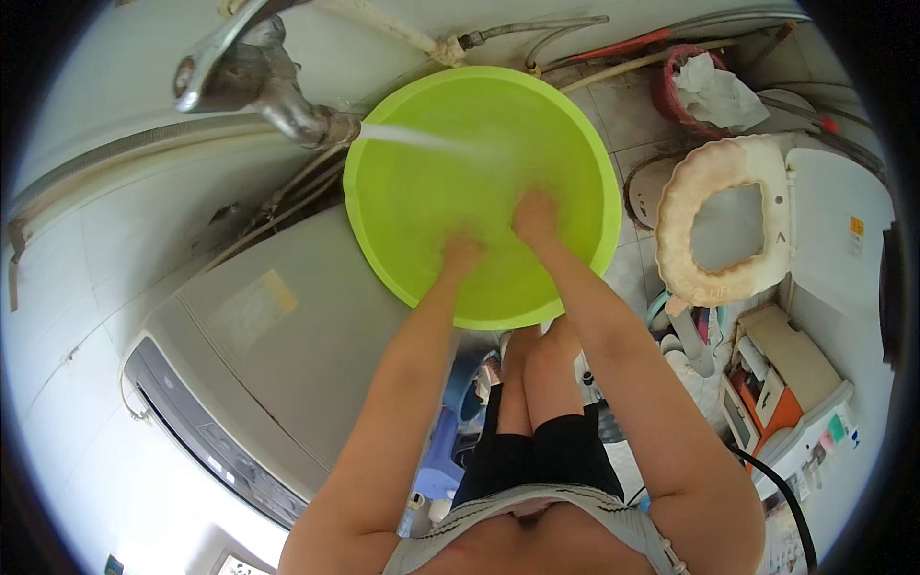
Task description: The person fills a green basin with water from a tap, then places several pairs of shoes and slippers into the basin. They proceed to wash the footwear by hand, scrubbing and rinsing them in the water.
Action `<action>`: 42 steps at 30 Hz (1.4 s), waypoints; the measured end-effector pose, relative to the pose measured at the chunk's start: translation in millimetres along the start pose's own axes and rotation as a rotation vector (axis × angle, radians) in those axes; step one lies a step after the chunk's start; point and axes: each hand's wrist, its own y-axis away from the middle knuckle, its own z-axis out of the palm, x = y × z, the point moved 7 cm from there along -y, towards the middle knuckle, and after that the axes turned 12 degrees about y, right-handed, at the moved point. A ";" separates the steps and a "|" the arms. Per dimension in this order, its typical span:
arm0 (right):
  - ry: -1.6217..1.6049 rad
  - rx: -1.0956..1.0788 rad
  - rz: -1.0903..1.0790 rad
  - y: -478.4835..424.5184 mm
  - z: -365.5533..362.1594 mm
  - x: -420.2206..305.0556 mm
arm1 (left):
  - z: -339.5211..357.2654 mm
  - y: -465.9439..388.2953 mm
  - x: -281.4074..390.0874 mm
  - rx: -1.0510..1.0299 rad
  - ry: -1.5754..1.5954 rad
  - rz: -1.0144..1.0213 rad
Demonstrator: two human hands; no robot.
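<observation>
A large lime-green plastic basin [359,208] stands before me, with cloudy water [424,187] in it. From a metal tap [295,108] at the upper left, a stream of water [413,135] runs into the basin. My left hand [461,248] reaches into it at the lower middle, the fingers blurred by water and mist. Farther right and slightly deeper in, my right hand [535,214] is likewise blurred at the fingers. The hands are apart. Whether either one holds anything under the water is hidden.
A washing machine [302,345] is on the left, its lid close by the basin. To the right are a toilet with a padded seat cover [708,280] and a red waste bin [663,93] holding white paper. Pipes [402,32] and hoses run along the wall.
</observation>
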 end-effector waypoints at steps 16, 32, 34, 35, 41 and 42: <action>-0.036 -0.188 -0.445 89.0 1.1 -57.7 | 27.0 54.6 19.2 -0.636 0.213 -0.313; -0.530 0.044 -0.126 102.1 -264.7 81.9 | -68.6 131.1 44.9 -0.210 0.645 -0.283; -0.529 0.161 -0.056 93.1 -329.3 88.3 | -111.8 121.8 53.2 -0.185 0.762 -0.439; -0.577 0.300 -0.027 92.4 -356.2 93.9 | -132.9 124.6 59.6 -0.151 0.800 -0.494; -0.887 0.793 -0.104 124.8 -529.5 70.8 | -111.1 135.2 38.8 0.139 1.511 -0.556; -0.754 0.820 -0.162 127.6 -541.3 63.0 | -111.2 138.0 43.5 0.125 1.569 -0.627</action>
